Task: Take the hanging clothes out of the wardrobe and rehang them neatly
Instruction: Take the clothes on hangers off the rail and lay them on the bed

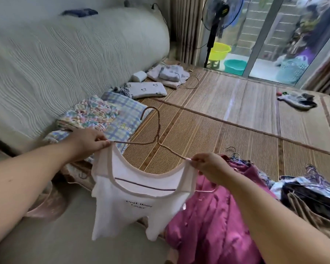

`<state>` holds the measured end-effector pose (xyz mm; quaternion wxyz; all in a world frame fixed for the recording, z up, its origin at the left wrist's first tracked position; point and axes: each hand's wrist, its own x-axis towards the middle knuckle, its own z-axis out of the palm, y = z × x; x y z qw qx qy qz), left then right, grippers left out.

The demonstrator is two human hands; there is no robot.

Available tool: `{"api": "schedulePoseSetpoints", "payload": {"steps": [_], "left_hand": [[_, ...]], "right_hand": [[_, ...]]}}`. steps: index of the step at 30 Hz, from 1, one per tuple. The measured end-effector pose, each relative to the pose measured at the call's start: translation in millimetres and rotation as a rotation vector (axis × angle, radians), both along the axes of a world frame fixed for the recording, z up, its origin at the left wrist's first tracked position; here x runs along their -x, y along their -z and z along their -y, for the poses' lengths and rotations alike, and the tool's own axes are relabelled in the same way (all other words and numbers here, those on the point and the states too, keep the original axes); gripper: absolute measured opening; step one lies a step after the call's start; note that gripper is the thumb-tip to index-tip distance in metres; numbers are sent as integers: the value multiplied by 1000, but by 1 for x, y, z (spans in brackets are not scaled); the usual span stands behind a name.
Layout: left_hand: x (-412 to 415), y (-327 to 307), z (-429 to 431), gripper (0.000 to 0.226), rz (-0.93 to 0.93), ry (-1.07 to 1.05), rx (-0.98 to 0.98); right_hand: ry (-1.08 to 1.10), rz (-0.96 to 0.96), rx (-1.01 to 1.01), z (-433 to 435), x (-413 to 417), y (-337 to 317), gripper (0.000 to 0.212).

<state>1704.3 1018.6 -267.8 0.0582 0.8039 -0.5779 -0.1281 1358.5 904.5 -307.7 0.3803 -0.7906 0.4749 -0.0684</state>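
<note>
A white tank top with beige trim and small dark lettering hangs on a thin pinkish wire hanger held above the bed. My left hand pinches the top's left strap at the hanger's left end. At the hanger's right end, my right hand pinches the other strap. Under my right arm lies a magenta garment on a pile of clothes with hangers.
A bamboo mat covers the bed. Folded patterned bedding, a small pillow and folded cloths lie along the padded headboard. A standing fan, basins and a sliding glass door are at the back.
</note>
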Motion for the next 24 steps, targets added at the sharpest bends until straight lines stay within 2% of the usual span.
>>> {"api": "schedulePoseSetpoints", "payload": {"steps": [9,14,19,24], "left_hand": [[-31,84,153,21,2,-99,-66],[-42,127,233,21,-41,-118,-80],[-58,177,299,26,-71,-124,-93],[-67,271,365,26,-87,-63,-67]], "right_hand": [[200,18,-56,110,-44,87,19],[188,-44,21,176,-60,116,21],[253,-69,-7,232,-78,160,18],[302,-166,31,281,-91,238,25]]}}
